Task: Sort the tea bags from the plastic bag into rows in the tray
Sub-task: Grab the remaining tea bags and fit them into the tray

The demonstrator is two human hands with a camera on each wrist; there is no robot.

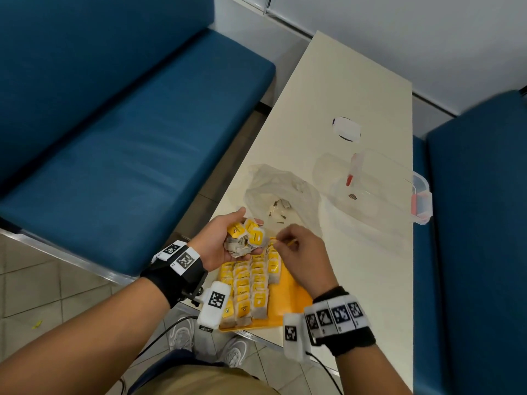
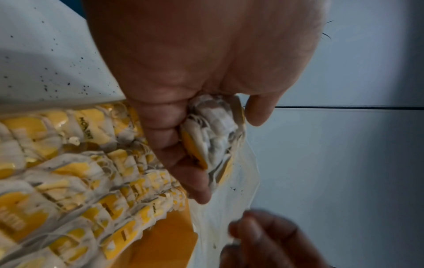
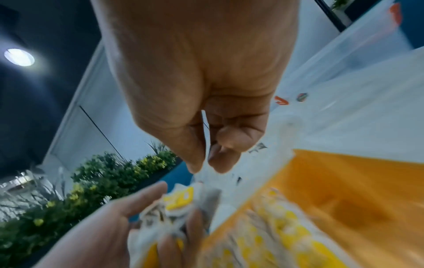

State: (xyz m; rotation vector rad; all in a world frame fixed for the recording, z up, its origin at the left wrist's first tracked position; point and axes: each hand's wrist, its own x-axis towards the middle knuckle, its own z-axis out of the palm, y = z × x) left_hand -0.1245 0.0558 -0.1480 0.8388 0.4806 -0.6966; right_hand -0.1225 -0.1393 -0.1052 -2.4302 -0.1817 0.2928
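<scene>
An orange tray (image 1: 293, 292) lies at the near end of the table, with rows of yellow-tagged tea bags (image 1: 248, 286) filling its left side. My left hand (image 1: 251, 223) is cupped palm-up just above the tray's far left corner and grips a loose bundle of tea bags (image 2: 215, 127). My right hand (image 1: 281, 240) hovers right beside the bundle. Its thumb and forefinger (image 3: 203, 169) pinch what looks like the edge of a tea bag from it. The crumpled clear plastic bag (image 1: 273, 183) lies just behind both hands, with a few scraps inside.
A clear lidded container (image 1: 382, 189) with red clips stands on the cream table (image 1: 342, 89) at the right, beyond the bag. A small white object (image 1: 346, 129) lies farther back. Blue benches (image 1: 128, 138) flank the table. The tray's right side (image 3: 344, 181) is bare.
</scene>
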